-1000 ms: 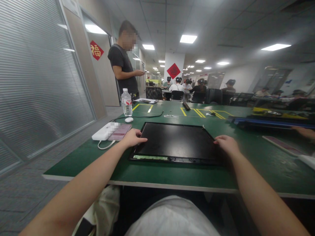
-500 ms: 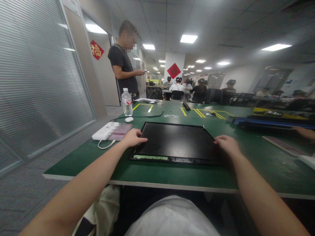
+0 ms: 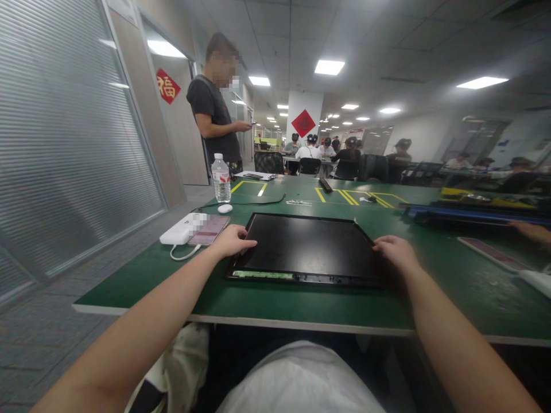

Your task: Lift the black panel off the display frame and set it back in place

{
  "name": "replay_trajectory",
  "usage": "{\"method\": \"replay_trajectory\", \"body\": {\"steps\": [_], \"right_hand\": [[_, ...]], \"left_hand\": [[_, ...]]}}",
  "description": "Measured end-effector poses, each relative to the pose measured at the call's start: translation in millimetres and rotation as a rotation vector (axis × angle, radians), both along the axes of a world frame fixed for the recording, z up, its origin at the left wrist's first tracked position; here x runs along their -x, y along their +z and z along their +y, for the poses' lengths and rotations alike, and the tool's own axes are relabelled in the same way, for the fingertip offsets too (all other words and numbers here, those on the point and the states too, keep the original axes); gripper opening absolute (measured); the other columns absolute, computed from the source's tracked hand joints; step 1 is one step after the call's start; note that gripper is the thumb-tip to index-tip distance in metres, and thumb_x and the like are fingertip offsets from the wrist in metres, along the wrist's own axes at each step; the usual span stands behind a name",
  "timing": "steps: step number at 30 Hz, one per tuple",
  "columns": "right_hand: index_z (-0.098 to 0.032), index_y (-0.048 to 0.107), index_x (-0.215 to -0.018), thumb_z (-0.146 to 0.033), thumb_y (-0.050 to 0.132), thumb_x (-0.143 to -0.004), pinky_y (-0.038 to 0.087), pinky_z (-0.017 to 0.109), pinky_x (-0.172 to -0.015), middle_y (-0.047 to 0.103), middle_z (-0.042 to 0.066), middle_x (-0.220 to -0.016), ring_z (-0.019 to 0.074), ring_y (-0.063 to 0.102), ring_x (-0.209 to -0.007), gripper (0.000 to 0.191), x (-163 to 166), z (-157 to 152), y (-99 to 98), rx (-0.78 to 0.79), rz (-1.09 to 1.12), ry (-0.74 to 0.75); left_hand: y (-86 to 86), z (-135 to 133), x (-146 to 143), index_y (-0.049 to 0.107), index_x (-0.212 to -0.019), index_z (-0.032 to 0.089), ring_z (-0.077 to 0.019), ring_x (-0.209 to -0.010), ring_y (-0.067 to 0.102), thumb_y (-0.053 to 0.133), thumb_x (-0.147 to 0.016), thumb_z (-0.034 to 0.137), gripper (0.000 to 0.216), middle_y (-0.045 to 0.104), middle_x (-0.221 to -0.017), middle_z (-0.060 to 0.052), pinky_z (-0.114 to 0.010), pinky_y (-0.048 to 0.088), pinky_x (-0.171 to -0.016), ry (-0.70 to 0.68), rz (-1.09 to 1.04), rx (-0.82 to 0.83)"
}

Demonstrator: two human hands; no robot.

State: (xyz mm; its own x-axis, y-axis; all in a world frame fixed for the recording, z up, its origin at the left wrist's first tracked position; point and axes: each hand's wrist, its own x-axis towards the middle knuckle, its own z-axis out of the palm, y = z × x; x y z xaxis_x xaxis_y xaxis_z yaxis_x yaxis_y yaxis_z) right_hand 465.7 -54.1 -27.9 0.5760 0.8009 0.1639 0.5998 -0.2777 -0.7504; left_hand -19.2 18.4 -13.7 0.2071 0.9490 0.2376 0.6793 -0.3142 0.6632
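Observation:
A black flat display panel (image 3: pixel 307 244) lies on the green table (image 3: pixel 275 307) in front of me, with a green circuit strip (image 3: pixel 262 275) along its near edge. My left hand (image 3: pixel 233 241) grips the panel's left edge, the thumb resting over its face. On the opposite side, the fingers of my right hand (image 3: pixel 395 250) pinch the right edge near the far corner. The fingertips beneath the panel are hidden.
Left of the panel are a phone (image 3: pixel 209 229), a white power bank (image 3: pixel 181 228) with a cable, a white oval case (image 3: pixel 225 209) and a water bottle (image 3: pixel 221 179). A person (image 3: pixel 219 109) stands beyond. At right lie another phone (image 3: pixel 493 253) and a co-worker's hand (image 3: pixel 529 229).
Both hands keep their places on the display panel, which has not visibly moved on the table. The whole view has shifted very slightly.

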Motion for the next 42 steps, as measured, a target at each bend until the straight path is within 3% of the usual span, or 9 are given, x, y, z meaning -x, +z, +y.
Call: {"method": "replay_trajectory", "body": {"steps": [3,6,11,18,25,38,42], "right_hand": [[-0.02,0.073,-0.082,-0.023,0.059,-0.066,0.044,0.03,-0.064,0.076,0.006,-0.076,0.0201,0.065,-0.068,0.022,-0.9,0.2,-1.7,-0.021,-0.001,0.005],[-0.019,0.073,-0.083,-0.023,0.058,-0.066,0.044,0.03,-0.063,0.076,0.006,-0.076,0.0202,0.065,-0.069,0.023,-2.2,0.6,-3.6,-0.032,-0.005,0.008],[-0.02,0.073,-0.085,-0.023,0.058,-0.067,0.044,0.03,-0.063,0.076,0.006,-0.078,0.0206,0.065,-0.071,0.024,-2.4,0.8,-4.2,-0.008,0.0,-0.004],[-0.02,0.073,-0.082,-0.022,0.06,-0.066,0.044,0.031,-0.065,0.076,0.006,-0.076,0.0203,0.064,-0.069,0.021,-0.9,0.8,-3.8,-0.019,-0.003,-0.008],[-0.02,0.073,-0.083,-0.022,0.059,-0.067,0.045,0.031,-0.066,0.076,0.006,-0.076,0.0201,0.064,-0.069,0.022,-2.1,1.6,-5.1,-0.027,-0.002,-0.002],[-0.02,0.074,-0.085,-0.021,0.057,-0.07,0.044,0.031,-0.067,0.076,0.005,-0.079,0.0196,0.064,-0.07,0.023,1.9,-1.9,-0.9,0.004,-0.028,-0.011],[-0.019,0.073,-0.084,-0.021,0.057,-0.068,0.044,0.03,-0.066,0.076,0.005,-0.076,0.0201,0.065,-0.072,0.023,0.8,-0.9,-1.7,-0.006,-0.014,-0.011]], "left_hand": [[2.8,-4.8,-1.2,0.073,-0.101,0.02,-0.0292,-0.092,0.067,0.077,-0.06,0.05,0.051,0.072,-0.104,-0.009,-0.036,0.052,-0.08,0.022,-0.116,0.065],[7.1,-9.6,-0.1,0.065,-0.123,0.02,-0.0311,-0.107,0.063,0.077,-0.06,0.054,0.072,0.064,-0.125,-0.013,-0.04,0.05,-0.092,-0.063,-0.003,0.036],[13.5,-14.8,4.8,0.068,-0.123,0.022,-0.0384,-0.134,0.044,0.078,-0.061,0.059,0.073,0.051,-0.142,-0.016,-0.049,0.031,-0.114,-0.264,0.277,-0.052],[23.2,-22.6,9.3,0.066,-0.128,0.028,-0.0368,-0.139,0.04,0.084,-0.058,0.056,0.077,0.048,-0.149,-0.012,-0.046,0.031,-0.115,-0.455,0.252,-0.038],[27.2,-26.4,7.8,0.067,-0.128,0.028,-0.0359,-0.136,0.046,0.088,-0.053,0.049,0.08,0.05,-0.148,-0.011,-0.044,0.033,-0.114,-0.52,0.221,0.013],[29.3,-29.6,2.1,0.067,-0.126,0.027,-0.0325,-0.135,0.048,0.085,-0.061,0.038,0.068,0.051,-0.147,-0.01,-0.04,0.034,-0.114,-0.628,0.175,-0.043],[27.3,-27.8,2.8,0.067,-0.125,0.025,-0.032,-0.134,0.05,0.084,-0.062,0.045,0.068,0.053,-0.146,-0.01,-0.039,0.037,-0.113,-0.612,0.198,-0.066]]}}
